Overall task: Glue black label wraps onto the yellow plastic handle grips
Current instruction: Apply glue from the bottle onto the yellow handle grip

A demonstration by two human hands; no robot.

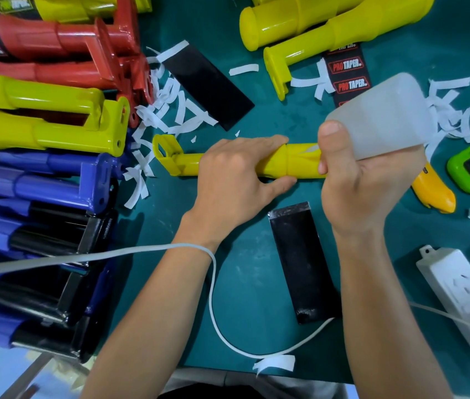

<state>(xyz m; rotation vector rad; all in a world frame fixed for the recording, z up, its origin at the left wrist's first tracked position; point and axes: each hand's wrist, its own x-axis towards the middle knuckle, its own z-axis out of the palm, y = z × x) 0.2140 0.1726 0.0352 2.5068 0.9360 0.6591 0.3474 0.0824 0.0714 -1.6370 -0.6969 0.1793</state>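
Two hands are pictured at the middle of the green worktop. A yellow handle grip is held lying sideways by the left hand, fingers curled round its middle, while a translucent glue bottle is clasped in the fully wrapped right hand, nozzle tipped onto the grip. A black label wrap is laid flat between the forearms, toward the near edge. Coloured grips are stacked along the left edge.
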